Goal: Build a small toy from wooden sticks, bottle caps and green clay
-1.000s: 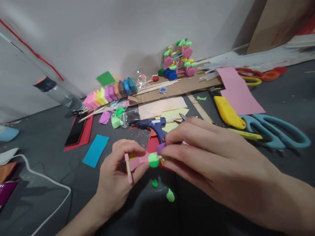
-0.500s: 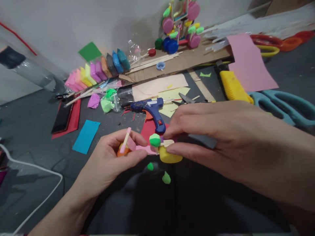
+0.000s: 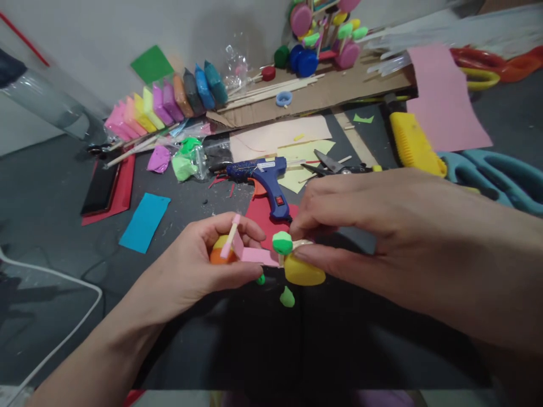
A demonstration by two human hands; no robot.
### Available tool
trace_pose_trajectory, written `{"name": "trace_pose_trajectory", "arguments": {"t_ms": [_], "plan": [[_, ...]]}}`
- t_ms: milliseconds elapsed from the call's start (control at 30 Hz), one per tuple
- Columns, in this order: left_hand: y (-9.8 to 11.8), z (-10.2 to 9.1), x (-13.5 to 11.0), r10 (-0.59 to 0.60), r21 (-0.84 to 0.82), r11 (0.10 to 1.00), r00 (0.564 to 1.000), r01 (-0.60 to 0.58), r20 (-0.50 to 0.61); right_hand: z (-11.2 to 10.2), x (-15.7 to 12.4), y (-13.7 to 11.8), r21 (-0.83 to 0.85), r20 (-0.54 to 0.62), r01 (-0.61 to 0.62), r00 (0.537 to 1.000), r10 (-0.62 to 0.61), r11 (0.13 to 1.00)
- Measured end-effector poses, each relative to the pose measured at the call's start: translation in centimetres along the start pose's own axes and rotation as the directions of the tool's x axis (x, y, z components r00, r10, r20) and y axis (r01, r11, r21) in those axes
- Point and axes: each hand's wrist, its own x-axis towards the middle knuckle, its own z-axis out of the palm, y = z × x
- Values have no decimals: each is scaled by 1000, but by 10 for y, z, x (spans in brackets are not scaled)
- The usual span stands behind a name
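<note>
Fingers (image 3: 253,226) curled, left hand (image 3: 200,261) grips a pink strip (image 3: 259,256); right hand (image 3: 373,232) pinches sticks (image 3: 300,243) beside a green ball (image 3: 282,243).

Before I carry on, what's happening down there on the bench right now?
The left hand holds a small craft model by its pink strip, while the right hand pinches the other end, beside a green ball and just above a yellow round piece. Beyond them, a blue glue gun lies partly over a red sheet, with neither hand on it.
</note>
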Motion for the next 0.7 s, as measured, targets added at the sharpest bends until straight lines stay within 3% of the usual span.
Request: {"name": "trace_pose_trajectory", "arguments": {"t_ms": [133, 433, 700], "plan": [[0, -1, -1, 6, 28, 1000, 1000, -6, -5, 0, 0, -1, 10, -11, -14, 1000, 14, 1000], [1, -1, -1, 20, 25, 1000, 999, -19, -33, -5, 0, -1, 111, 92, -63, 994, 52, 992], [1, -3, 1, 65, 79, 995, 998, -66, 15, -4, -1, -2, 44, 79, -67, 995, 63, 997]]}}
